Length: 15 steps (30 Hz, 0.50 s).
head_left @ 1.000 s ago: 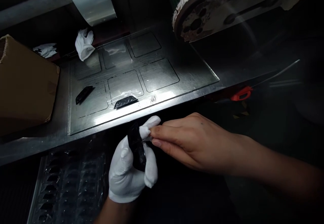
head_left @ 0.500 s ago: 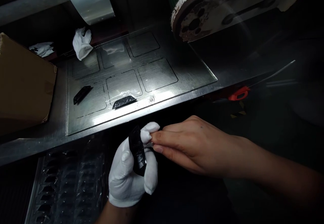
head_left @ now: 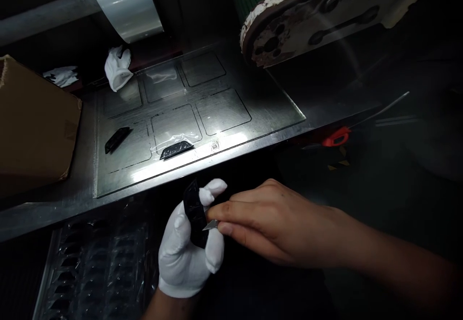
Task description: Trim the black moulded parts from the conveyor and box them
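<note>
My left hand (head_left: 184,257), in a white glove, is closed around a black plastic part (head_left: 194,209) and holds it tilted below the table's front edge. Bare and pinched tight, my right hand (head_left: 267,219) grips a small pointed blade (head_left: 210,225). Its tip lies at the right edge of the black part; whether they touch I cannot tell. The blade's handle is hidden in my fingers. Two similar parts lie on the table: a black part (head_left: 116,139) at the left and a film-covered black part (head_left: 176,150) near the front edge.
A clear sheet (head_left: 231,139) covers the metal table. At left stands a cardboard box (head_left: 36,127). White gloves (head_left: 117,69) lie behind, under a film roll (head_left: 125,6). A plastic tray (head_left: 97,272) sits below. A conveyor end (head_left: 275,35) overhangs at right, above red-handled scissors (head_left: 336,138).
My right hand has moved slightly down and left along the part, and more of the blade shows. The left hand keeps its hold. The whole view has shifted a little.
</note>
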Each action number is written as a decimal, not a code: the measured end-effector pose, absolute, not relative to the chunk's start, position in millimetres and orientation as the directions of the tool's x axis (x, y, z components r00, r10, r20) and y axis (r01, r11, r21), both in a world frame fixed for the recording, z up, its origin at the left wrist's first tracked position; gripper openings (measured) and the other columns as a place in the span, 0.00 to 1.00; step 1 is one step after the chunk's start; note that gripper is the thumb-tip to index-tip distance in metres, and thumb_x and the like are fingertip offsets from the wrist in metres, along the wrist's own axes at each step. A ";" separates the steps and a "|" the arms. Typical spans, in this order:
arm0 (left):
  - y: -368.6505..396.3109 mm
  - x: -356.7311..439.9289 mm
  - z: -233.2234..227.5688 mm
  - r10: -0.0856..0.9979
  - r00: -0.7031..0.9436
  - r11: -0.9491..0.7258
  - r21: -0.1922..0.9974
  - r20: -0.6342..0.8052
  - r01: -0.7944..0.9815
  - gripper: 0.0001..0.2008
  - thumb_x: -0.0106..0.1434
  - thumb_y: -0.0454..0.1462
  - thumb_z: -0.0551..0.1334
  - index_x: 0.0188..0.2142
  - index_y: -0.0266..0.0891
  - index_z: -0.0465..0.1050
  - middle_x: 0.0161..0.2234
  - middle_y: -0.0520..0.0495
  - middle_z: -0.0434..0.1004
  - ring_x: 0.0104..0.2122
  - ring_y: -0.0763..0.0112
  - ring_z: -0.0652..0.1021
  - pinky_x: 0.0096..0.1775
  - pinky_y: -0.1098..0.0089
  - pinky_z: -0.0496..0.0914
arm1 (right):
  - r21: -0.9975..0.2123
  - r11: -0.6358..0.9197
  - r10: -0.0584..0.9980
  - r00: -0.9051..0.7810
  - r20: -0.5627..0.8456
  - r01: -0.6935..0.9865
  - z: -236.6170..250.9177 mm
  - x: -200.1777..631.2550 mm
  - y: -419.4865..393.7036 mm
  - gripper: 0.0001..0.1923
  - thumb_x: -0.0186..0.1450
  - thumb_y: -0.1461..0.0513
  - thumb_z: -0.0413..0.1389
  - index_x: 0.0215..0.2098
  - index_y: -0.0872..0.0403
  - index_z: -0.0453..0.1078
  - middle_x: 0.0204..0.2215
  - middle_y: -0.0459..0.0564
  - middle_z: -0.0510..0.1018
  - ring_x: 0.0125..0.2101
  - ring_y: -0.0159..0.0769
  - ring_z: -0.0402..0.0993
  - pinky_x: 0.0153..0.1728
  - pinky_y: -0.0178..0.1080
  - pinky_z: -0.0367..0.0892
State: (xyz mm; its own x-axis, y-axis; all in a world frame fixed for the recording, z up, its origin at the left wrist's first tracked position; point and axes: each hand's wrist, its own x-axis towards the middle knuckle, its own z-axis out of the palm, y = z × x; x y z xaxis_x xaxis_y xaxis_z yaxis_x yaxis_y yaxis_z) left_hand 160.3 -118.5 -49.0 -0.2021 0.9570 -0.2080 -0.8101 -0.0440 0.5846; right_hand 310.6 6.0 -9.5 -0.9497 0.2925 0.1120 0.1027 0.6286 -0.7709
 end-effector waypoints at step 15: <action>-128.5 154.9 -41.4 0.963 -0.212 0.001 0.786 -0.168 -0.619 0.19 0.73 0.50 0.60 0.53 0.42 0.79 0.23 0.50 0.79 0.21 0.77 0.74 0.27 0.77 0.66 | -0.459 0.870 0.320 -0.916 0.242 0.182 33.4 315.1 43.3 0.19 0.78 0.56 0.50 0.61 0.50 0.76 0.38 0.52 0.81 0.40 0.42 0.75 0.39 0.43 0.71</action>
State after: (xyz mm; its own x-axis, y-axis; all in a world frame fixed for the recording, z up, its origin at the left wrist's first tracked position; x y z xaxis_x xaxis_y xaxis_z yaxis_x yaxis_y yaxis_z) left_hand 154.9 -128.5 -41.4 -0.2125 0.9626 -0.1681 -0.6186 0.0006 0.7857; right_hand 315.1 43.3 33.4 -0.9161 0.3198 0.2419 0.1824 0.8697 -0.4586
